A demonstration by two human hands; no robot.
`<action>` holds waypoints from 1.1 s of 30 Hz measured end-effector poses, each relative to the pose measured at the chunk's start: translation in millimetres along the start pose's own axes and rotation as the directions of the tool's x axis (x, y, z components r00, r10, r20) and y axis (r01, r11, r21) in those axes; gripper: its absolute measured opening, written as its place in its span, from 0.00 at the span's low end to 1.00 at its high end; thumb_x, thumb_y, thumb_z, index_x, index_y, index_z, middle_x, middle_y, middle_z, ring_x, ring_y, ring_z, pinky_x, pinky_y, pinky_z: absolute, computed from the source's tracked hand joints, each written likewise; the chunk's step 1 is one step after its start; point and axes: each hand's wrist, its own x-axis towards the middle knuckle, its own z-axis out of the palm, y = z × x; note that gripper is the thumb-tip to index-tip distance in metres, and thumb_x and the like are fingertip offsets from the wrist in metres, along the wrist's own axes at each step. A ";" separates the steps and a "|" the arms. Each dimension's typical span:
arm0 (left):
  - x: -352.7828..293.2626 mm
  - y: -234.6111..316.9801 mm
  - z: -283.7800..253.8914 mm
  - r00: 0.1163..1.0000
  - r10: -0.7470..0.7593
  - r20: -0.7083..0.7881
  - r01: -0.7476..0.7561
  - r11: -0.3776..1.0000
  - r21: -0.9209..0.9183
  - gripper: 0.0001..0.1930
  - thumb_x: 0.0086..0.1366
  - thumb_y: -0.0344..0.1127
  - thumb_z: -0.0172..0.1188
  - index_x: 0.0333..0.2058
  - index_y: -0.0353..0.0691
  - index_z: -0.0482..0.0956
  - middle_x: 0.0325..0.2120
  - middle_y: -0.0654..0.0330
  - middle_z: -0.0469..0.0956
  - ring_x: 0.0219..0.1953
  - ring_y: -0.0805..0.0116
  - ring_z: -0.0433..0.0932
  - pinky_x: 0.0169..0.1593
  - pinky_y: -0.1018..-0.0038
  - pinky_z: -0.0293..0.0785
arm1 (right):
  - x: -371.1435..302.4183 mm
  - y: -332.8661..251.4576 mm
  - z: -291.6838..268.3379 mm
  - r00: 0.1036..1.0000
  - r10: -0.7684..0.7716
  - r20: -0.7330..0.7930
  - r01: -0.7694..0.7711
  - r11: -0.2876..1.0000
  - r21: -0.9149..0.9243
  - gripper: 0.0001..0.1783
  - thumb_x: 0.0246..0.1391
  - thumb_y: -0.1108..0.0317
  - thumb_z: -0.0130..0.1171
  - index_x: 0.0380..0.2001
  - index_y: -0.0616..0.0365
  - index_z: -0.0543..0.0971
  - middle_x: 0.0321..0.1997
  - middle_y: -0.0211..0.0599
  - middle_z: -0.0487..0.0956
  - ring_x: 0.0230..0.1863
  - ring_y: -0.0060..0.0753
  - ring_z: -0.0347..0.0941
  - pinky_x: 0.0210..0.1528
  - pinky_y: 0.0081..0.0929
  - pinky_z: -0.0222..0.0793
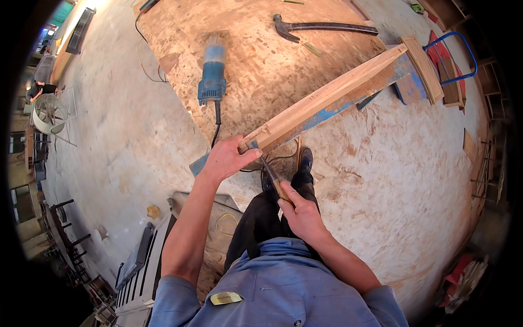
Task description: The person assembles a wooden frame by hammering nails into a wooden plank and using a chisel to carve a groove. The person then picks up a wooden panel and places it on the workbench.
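A long, pale wooden bar (327, 102) with a shaped edge lies slantwise along the near edge of the worktable (250, 71). My left hand (223, 161) is closed on the bar's near end, its thumb beside a chisel blade. My right hand (304, 217) wraps round the wooden handle of the chisel (271, 171). The chisel's tip meets the end of the bar by my left thumb, and the exact contact is partly hidden. On the tabletop left of the bar lies a blue corded power tool (213, 76). A claw hammer (327, 26) rests near the far edge.
A black cord runs from the power tool over the table edge, near my feet. Wooden boards (425, 71) and a blue tube frame (471, 54) stand at the right. A slatted grey bench (144, 267) is close on my left. Farther left are a round fan (50, 114) and another person (42, 88).
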 end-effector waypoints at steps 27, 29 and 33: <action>1.0 4.9 4.9 0.992 0.065 -0.105 -0.049 0.988 0.148 0.22 0.52 0.39 0.68 0.46 0.37 0.80 0.35 0.44 0.79 0.44 0.44 0.77 0.48 0.58 0.74 | 8.3 -16.1 -14.5 0.996 0.065 0.053 -0.061 0.996 -0.072 0.25 0.64 0.64 0.56 0.64 0.53 0.69 0.38 0.56 0.82 0.38 0.56 0.80 0.43 0.38 0.75; 0.5 -1.0 9.7 0.990 0.081 -0.114 -0.062 0.986 0.158 0.22 0.51 0.38 0.68 0.45 0.36 0.80 0.34 0.44 0.78 0.43 0.44 0.77 0.47 0.57 0.74 | 7.1 4.2 -0.9 1.000 -0.028 0.001 0.028 0.999 -0.038 0.25 0.64 0.65 0.57 0.64 0.53 0.70 0.40 0.56 0.81 0.39 0.55 0.80 0.43 0.37 0.75; 0.5 -1.2 9.7 0.979 0.141 -0.145 -0.115 0.978 0.173 0.19 0.54 0.42 0.68 0.40 0.37 0.79 0.32 0.44 0.79 0.42 0.45 0.78 0.44 0.55 0.77 | 9.6 30.1 9.1 1.000 0.010 0.017 -0.011 0.999 0.042 0.27 0.63 0.65 0.58 0.64 0.54 0.69 0.42 0.55 0.82 0.40 0.49 0.82 0.44 0.33 0.75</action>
